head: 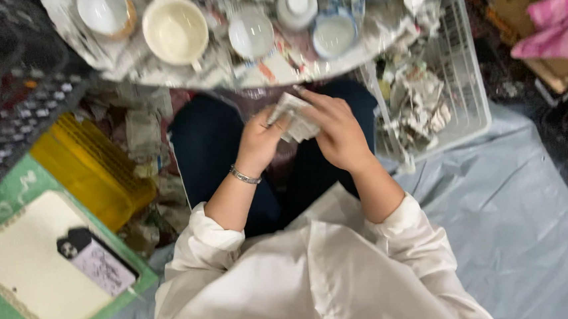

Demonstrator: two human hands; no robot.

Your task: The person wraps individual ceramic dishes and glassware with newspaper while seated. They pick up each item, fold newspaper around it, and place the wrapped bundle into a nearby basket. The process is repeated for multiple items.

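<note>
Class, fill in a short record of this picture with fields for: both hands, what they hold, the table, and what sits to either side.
Left hand: grips the paper bundle, bracelet on the wrist
Right hand: fingers wrapped over the same bundle
Paper bundle: crumpled newspaper, held over the lap
Table: paper-covered, with cups and bowls
Largest bowl: cream, upright
White basket: holds crumpled paper
Yellow crate: on the floor
Notebook: on a green surface

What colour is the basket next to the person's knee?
White basket, holding crumpled paper; the head view shows it.
</note>
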